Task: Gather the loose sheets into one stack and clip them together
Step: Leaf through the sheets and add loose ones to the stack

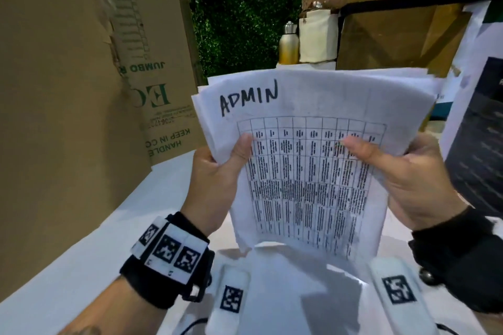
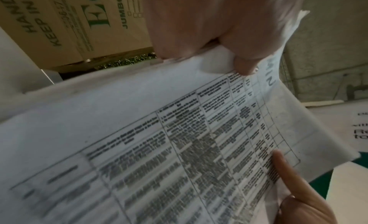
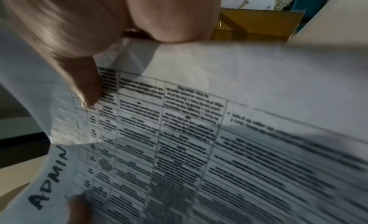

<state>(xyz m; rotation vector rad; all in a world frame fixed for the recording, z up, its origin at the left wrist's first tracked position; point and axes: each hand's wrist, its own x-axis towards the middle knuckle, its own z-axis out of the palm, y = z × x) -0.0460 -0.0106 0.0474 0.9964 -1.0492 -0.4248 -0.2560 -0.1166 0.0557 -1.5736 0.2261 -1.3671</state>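
A stack of white sheets (image 1: 304,185) stands upright over the white table (image 1: 109,239), its bottom edge close to the tabletop. The front sheet carries handwritten "ADMIN" above a printed table. My left hand (image 1: 231,156) grips the stack's left edge, thumb on the front, fingers behind. My right hand (image 1: 381,156) grips the right edge the same way. The sheets' top corners fan out unevenly. In the left wrist view the left hand (image 2: 219,30) pinches the stack (image 2: 159,133). In the right wrist view the right hand (image 3: 79,38) pinches the stack (image 3: 239,117).
Tall cardboard boxes (image 1: 68,90) wall the left side, and more cardboard (image 1: 394,22) stands at the back right. A metal bottle (image 1: 289,45) and a white cloth bundle (image 1: 318,35) sit behind the stack. A dark printed board (image 1: 484,130) leans at the right.
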